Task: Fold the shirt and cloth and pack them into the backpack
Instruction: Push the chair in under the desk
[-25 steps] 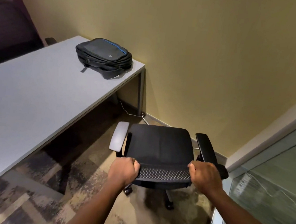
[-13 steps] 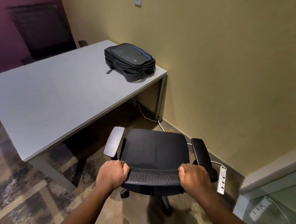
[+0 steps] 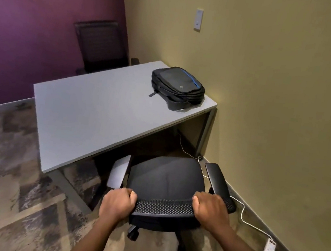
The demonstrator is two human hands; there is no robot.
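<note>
Hands (image 3: 117,203) (image 3: 210,212) grip chair (image 3: 166,178) (wheeled) | backpack (image 3: 178,88) on table (image 3: 89,119)

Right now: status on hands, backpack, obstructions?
Left hand and right hand grip office chair backrest. Backpack closed on desk. Shirt, cloth not visible.

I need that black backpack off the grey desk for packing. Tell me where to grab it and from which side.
Take the black backpack with the blue zip line at its near end, by the dark loop that hangs over the grey desk edge near the corner. Come from the front, chair side: it lies flat, and the yellow wall blocks the right. Both hands are busy on the black office chair.
</note>
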